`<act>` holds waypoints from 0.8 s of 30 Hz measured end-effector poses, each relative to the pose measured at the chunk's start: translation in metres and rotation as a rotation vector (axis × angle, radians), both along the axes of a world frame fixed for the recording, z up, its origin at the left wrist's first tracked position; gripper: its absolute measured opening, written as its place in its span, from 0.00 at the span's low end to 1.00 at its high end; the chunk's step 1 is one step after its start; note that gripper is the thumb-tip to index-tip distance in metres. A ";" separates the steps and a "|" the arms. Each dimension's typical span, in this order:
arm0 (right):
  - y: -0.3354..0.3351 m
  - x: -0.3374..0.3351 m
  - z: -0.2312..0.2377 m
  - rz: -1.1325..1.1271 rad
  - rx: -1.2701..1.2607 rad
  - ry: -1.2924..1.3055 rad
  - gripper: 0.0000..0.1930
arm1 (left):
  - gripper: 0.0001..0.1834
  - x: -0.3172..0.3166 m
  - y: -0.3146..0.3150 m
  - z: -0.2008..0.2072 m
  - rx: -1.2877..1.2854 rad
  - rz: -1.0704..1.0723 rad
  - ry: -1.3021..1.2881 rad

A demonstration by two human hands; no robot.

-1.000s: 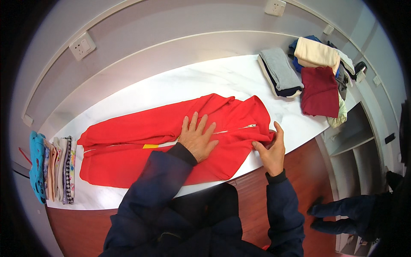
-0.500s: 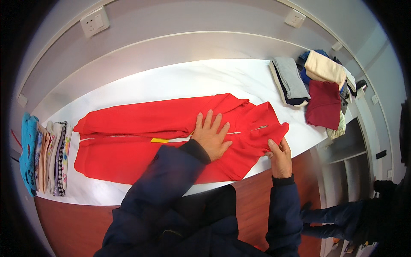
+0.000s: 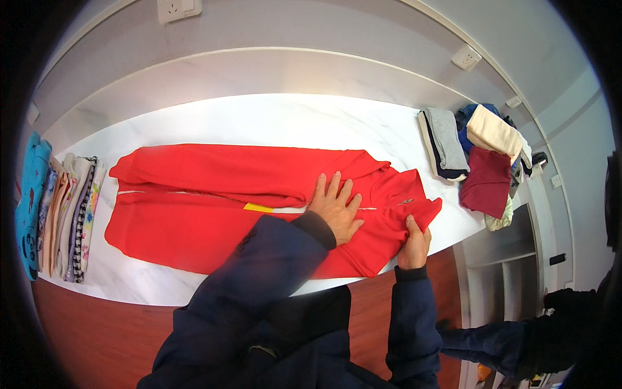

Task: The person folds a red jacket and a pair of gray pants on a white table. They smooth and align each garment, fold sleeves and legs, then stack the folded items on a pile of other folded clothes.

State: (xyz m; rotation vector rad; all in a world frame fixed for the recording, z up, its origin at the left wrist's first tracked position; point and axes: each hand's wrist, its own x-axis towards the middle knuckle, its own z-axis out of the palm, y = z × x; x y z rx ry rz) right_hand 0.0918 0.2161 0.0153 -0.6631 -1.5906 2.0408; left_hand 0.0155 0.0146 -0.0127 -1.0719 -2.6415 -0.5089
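A red zip-up jacket (image 3: pixel 175 230) lies spread on the white table, its long body towards the left and its collar end at the right. A white zip line runs along its middle, with a yellow tag (image 3: pixel 258 207) beside it and a small metal pull near the collar. My left hand (image 3: pixel 337 211) rests flat on the upper part of the jacket, fingers spread. At the right end, my right hand (image 3: pixel 414 246) pinches the collar's near edge between thumb and fingers; the fingertips are partly hidden beneath the cloth.
Folded clothes stand in a row (image 3: pixel 71 220) at the table's left end. Piled at the back right are more clothes, with a maroon one (image 3: pixel 486 181) in front. Beyond the right edge are open shelves (image 3: pixel 499 259) and another person's dark-clothed legs (image 3: pixel 486 343).
The view has shifted a little. My right hand has moved slightly left along the collar edge, still gripping it. My left hand stays flat on the same part of the jacket.
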 end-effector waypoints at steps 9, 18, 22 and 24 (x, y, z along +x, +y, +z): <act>0.015 -0.016 -0.008 -0.086 0.108 -0.081 0.12 | 0.33 -0.001 0.002 -0.003 0.058 -0.004 -0.018; 0.003 -0.018 -0.007 -0.183 0.141 0.022 0.14 | 0.33 0.000 0.002 0.002 0.051 -0.004 -0.101; -0.023 -0.015 0.015 -0.148 0.270 0.128 0.11 | 0.27 -0.001 0.005 -0.001 0.067 0.013 -0.083; -0.040 -0.013 0.026 -0.060 0.421 0.163 0.11 | 0.23 -0.008 0.009 -0.005 0.237 0.059 -0.149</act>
